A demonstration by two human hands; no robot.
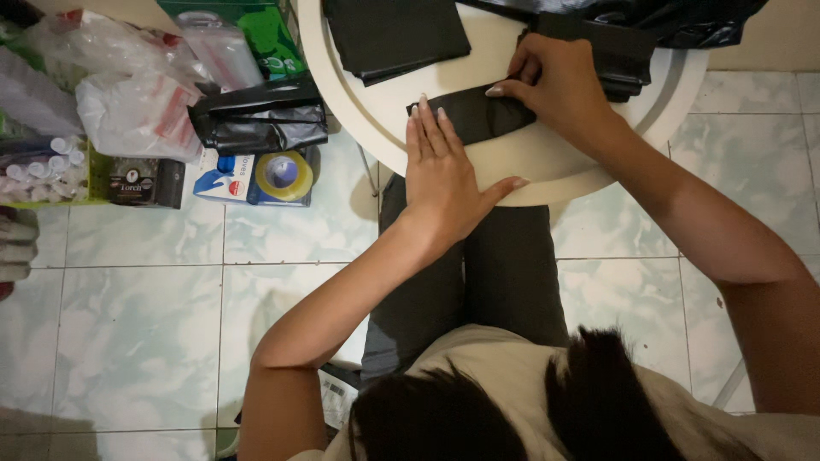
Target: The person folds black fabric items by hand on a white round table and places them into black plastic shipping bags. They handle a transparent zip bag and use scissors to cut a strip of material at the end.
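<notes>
Left hand lies flat, fingers spread, pressing the folded black plastic bag on the round white table, upper centre. Right hand pinches the bag's far edge, fingers curled.

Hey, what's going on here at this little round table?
A seated person is flattening a folded black plastic bag on a white round table. The left hand lies flat, fingertips on the bag's near end; the right hand presses its far end. More folded black bags lie on the table, and a tape roll sits on the floor.
</notes>
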